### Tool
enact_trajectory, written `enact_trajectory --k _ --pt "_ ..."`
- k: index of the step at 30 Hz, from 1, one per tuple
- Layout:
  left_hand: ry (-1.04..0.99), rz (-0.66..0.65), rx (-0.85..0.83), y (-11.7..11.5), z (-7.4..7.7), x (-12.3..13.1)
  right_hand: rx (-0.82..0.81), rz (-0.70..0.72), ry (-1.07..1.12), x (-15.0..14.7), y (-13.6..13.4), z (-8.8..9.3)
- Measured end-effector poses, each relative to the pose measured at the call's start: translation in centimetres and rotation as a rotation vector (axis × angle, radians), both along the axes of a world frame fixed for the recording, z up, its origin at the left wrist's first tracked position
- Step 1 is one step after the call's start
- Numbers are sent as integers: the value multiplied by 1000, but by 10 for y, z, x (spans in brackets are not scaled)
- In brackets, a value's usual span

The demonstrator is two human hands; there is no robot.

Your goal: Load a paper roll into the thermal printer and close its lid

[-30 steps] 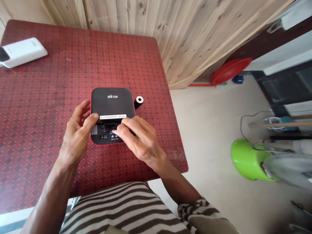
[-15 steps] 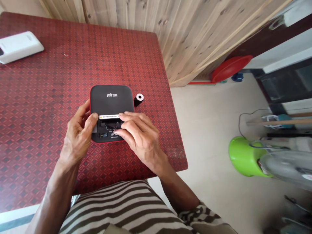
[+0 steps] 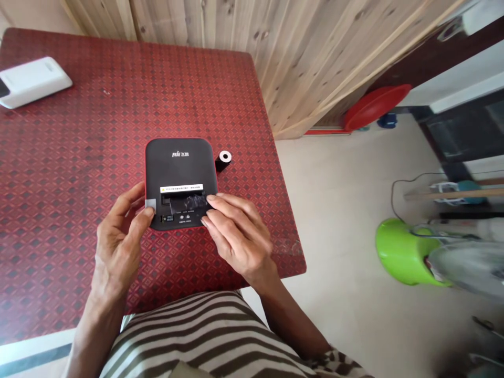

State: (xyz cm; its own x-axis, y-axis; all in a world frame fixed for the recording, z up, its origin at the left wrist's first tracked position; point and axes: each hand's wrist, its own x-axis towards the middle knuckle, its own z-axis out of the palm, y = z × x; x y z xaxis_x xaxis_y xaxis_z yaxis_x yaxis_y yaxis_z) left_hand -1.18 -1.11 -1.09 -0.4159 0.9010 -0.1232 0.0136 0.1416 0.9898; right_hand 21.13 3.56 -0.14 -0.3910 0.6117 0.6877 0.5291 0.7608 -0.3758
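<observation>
Printer (image 3: 181,170) was on the red table (image 3: 118,115), near the front edge, paper roll (image 3: 224,161) standing just beside its right side. Left hand (image 3: 120,236) half curled at the left front corner, thumb on the grey tab (image 3: 150,203); couldn't tell if it gripped. Right hand (image 3: 240,233) had fingers bunched narrow at the right front edge, beside the slot with shiny film (image 3: 191,202); couldn't tell if it pinched anything

Room beyond the black device (image 3: 179,170), tight at right
We have open bench (image 3: 165,94) toward the white gadget (image 3: 37,81), far left; a small roll (image 3: 224,160) obstructs the device's right edge.
</observation>
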Motion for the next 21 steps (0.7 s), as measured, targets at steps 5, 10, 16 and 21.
enact_trajectory --k 5,10,16,21 --pt "-107 27 -29 11 3 8 7 -83 56 5 -1 1" --pt "-172 110 15 16 5 20 -19 -114 81 9 0 -5" --pt "-135 113 -11 17 8 23 -32 -161 119 11 3 -10" --pt "-51 124 -24 18 4 21 -12 -172 116 12 4 -11"
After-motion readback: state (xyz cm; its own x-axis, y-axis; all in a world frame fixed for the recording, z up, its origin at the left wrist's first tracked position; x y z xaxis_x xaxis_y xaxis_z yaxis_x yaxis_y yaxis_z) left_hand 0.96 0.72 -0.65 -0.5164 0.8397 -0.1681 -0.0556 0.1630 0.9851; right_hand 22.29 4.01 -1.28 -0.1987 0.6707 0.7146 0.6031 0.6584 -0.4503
